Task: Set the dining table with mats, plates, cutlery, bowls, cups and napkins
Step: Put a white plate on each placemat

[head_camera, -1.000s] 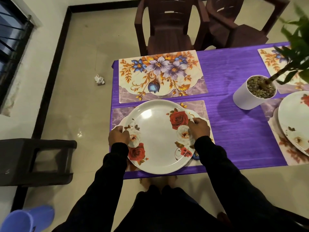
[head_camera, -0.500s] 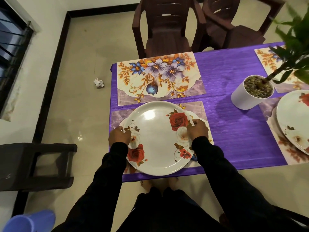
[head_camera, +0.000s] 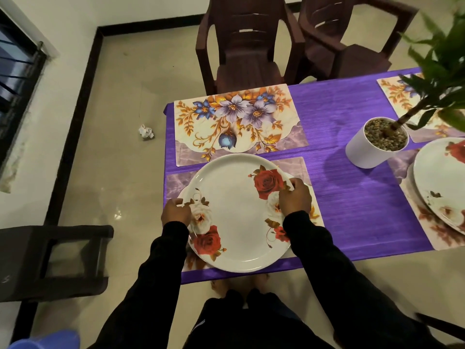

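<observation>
While both hands hold it at opposite edges, a round white plate with a smooth glossy face and printed red and white roses sits over the near mat, a flat rectangular sheet with a marbled purple band, at the near edge of the desk. The left hand has its grip curled over the plate's left rim, fingertips on the raised lip. The right hand does likewise on the right rim, fingers bent over the edge beside the large red rose. Whether the plate lies fully flat on the mat or is lifted slightly cannot be told.

A purple cloth with a fine ribbed weave covers the desk. Just beyond the plate lies a second mat, bare, printed with purple and blue flowers and golden leaves. To the right, a cylindrical white pot filled with small gravel holds a green plant. Further right another rose plate rests on a third mat, and a fourth mat shows behind the plant.

Two dark brown moulded plastic chairs stand on the far side. On the glossy tiled floor lies a crumpled paper scrap, and a dark stool stands to the left.
</observation>
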